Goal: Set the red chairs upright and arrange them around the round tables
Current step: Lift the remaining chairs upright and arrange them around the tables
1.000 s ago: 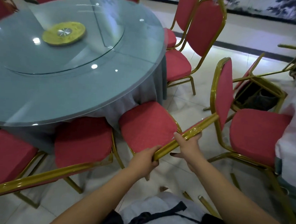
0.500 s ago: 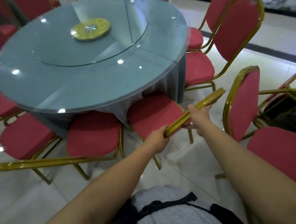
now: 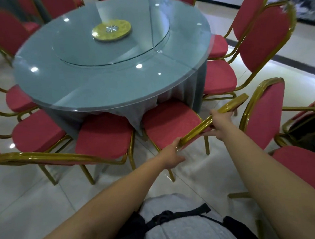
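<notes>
A red chair (image 3: 168, 122) with a gold frame stands upright, its seat partly under the round glass-topped table (image 3: 107, 83). My left hand (image 3: 173, 153) grips the near end of its gold backrest top, and my right hand (image 3: 219, 122) grips the same bar further right. More upright red chairs ring the table: one to the left (image 3: 103, 136), another beyond it (image 3: 35, 133), and two at the right (image 3: 219, 78). A further red chair (image 3: 262, 114) stands just right of my right hand, facing away from the table.
A glass turntable with a gold hub (image 3: 111, 30) sits at the table's centre. A grey cloth (image 3: 183, 91) hangs from the table. An overturned gold-framed chair (image 3: 304, 116) lies at the far right. Glossy tiled floor (image 3: 21, 194) lies open at the lower left.
The held chair has slid toward the table, its seat now further under the cloth. Both hands kept their grip on the backrest. The view has swung to take in more of the table.
</notes>
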{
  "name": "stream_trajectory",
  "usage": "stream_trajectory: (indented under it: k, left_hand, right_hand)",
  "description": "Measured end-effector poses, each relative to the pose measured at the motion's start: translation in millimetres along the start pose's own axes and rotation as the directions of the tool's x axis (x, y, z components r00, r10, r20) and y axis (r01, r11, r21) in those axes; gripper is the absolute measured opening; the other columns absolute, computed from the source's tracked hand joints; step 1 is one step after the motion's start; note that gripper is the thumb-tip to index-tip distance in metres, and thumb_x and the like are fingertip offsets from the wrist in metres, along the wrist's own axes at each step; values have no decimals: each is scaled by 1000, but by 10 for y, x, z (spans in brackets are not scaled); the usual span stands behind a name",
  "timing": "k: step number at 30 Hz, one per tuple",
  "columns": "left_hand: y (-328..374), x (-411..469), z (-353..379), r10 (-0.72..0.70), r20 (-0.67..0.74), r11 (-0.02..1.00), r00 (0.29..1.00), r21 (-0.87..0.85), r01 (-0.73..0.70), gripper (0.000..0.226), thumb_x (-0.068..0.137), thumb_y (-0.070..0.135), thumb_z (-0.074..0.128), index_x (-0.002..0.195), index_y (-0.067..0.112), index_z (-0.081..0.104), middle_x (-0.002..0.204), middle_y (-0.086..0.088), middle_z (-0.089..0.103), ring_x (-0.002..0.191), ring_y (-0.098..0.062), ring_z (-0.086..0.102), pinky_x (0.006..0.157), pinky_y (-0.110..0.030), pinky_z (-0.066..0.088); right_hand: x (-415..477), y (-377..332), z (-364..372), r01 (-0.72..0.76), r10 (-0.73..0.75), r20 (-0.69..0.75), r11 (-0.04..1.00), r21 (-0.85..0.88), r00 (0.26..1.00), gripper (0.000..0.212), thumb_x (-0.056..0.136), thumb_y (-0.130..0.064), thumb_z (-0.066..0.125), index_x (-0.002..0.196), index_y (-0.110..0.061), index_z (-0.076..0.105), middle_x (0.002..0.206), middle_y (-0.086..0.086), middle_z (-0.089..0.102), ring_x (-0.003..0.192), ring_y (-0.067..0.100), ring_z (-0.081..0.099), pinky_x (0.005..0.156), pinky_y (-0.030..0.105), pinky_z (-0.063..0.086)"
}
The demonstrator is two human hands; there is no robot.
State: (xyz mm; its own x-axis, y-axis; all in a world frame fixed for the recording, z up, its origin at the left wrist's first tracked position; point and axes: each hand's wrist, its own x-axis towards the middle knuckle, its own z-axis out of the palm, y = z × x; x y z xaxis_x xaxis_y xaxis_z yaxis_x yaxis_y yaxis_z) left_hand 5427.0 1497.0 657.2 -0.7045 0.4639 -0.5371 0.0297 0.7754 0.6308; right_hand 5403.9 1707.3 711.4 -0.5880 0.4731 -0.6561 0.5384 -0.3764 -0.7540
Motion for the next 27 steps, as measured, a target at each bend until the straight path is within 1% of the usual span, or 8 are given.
stream_trajectory:
  k: [2,5,10,12,17,22,25,27]
  left_hand:
    - [48,30,-42,8,-24,1000,1000,6,-8,79,88,32,69,152,33,24,137,-6,50,112,-26,58,96,-41,52]
    - [135,69,-31,3,-39,1000,999,-29,-4,78,87,34,71,152,29,27,132,-4,52,114,-24,56,97,-38,49]
    - [30,89,71,-36,-214,996,976,-90,17,39,89,17,64,126,30,60,101,0,66,96,-25,63,87,-42,54]
    - [-35,86,73,-53,-226,990,973,-138,22,35,89,10,63,117,31,66,92,3,66,91,-23,64,82,-41,55]
    - [-14,177,-27,-64,-210,991,976,-128,38,46,85,-3,60,115,31,71,83,4,65,86,-22,65,76,-39,56]
    - [-19,328,-276,-79,-208,984,975,-176,42,50,84,-6,62,123,25,68,86,6,63,84,-15,59,67,-22,44]
    - [10,403,-348,-112,-228,965,967,-256,51,44,87,-2,64,122,24,67,87,5,62,85,-16,60,67,-22,46]
    - [38,443,-334,-129,-218,953,967,-298,59,45,89,-1,61,126,24,63,96,0,64,93,-21,63,74,-27,49]
  right_hand:
    - [-53,49,75,-16,18,-50,999,46,999,85,96,-27,57,153,-41,-5,150,14,39,115,47,58,63,70,54]
    - [-123,164,150,-29,39,-80,992,122,996,84,96,-25,57,153,-43,-2,152,12,37,122,49,53,68,76,48]
    - [-225,443,306,-39,59,-95,979,200,994,83,94,-22,60,150,-46,4,148,8,41,122,44,53,56,68,51]
    - [-251,502,348,-31,54,-110,979,201,992,84,95,-22,60,151,-46,3,147,8,41,124,43,52,58,66,52]
    - [-199,481,398,-11,39,-122,974,226,992,88,95,-19,60,153,-44,-2,148,7,40,122,41,53,52,60,50]
    - [-74,334,566,-11,37,-102,968,251,994,92,93,-17,61,153,-43,-4,137,-3,36,110,34,52,50,58,52]
    - [16,232,614,-21,44,-97,973,229,994,93,93,-18,62,152,-43,-5,146,2,36,119,39,53,55,64,52]
    - [84,189,602,-15,36,-99,979,204,994,92,93,-21,62,152,-44,-6,151,4,34,124,43,51,56,66,52]
